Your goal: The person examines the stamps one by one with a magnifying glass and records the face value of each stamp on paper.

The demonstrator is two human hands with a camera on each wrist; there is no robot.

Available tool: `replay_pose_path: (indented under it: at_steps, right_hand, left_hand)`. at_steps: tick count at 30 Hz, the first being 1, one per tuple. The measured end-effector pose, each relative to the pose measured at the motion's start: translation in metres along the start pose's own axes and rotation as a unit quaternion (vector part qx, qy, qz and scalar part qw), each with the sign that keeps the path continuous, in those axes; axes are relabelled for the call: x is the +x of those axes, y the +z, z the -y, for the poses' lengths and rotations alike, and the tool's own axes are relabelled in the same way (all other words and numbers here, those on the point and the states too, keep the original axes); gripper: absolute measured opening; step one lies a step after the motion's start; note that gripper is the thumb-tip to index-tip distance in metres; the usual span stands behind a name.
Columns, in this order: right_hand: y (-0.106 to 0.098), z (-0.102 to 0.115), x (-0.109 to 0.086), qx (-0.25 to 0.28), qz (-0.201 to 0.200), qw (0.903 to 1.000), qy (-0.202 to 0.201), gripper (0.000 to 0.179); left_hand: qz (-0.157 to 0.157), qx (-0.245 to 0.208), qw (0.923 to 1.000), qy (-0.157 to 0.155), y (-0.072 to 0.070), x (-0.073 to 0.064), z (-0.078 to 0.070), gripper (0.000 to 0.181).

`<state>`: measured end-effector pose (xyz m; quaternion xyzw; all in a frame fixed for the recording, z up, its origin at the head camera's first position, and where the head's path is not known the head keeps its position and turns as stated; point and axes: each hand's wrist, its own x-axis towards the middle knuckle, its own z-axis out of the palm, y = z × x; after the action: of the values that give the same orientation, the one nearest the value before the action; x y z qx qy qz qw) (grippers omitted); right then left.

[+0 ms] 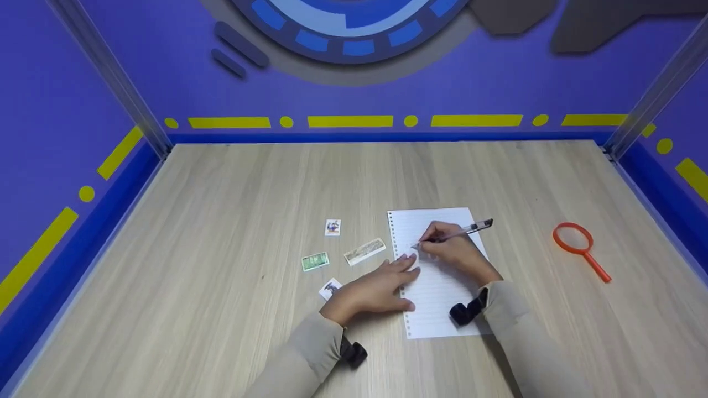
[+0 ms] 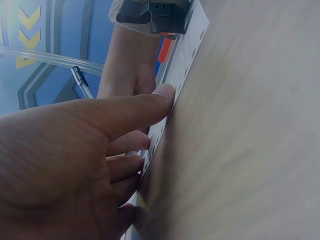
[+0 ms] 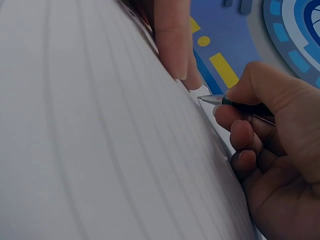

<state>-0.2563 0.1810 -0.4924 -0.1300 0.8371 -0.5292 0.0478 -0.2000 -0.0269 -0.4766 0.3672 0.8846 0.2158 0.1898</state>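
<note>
A lined sheet of paper (image 1: 442, 309) with punched holes down its left edge lies on the table. My right hand (image 1: 454, 251) pinches a pen (image 1: 477, 226) near its tip, over the upper part of the sheet. In the right wrist view the metal tip of the pen (image 3: 212, 99) points at the paper (image 3: 100, 125); whether it touches cannot be told. My left hand (image 1: 379, 290) rests on the sheet's punched edge with fingers spread. The left wrist view shows its thumb and fingertips on that edge.
Left of the sheet lie a small picture stamp (image 1: 332, 227), a green stamp (image 1: 315, 261) and a long stamp (image 1: 365, 251). Another stamp (image 1: 330, 288) is partly covered by my left hand. An orange magnifying glass (image 1: 597, 268) lies at the right. Blue panels (image 1: 354, 105) border the table.
</note>
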Motion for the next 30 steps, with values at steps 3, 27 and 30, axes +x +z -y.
replay_pose_path:
  at_steps: [3,27,30]
  right_hand:
    - [-0.0003,-0.0088,0.0026,0.007,-0.002,1.0,-0.002,0.006]
    - [-0.0016,-0.0098,0.0007,0.021,-0.002,0.9997,0.009,0.009]
    - [-0.0022,-0.0101,0.0009,0.026,-0.005,0.9996,0.014,0.004]
  left_hand:
    - [0.0,-0.001,1.0,0.0,0.0,-0.0001,0.0001,0.07]
    - [0.004,-0.011,0.9999,0.001,0.0005,-0.0012,0.0012,0.07]
    - [0.004,-0.012,0.9999,0.0,0.0007,-0.0008,0.0005,0.071]
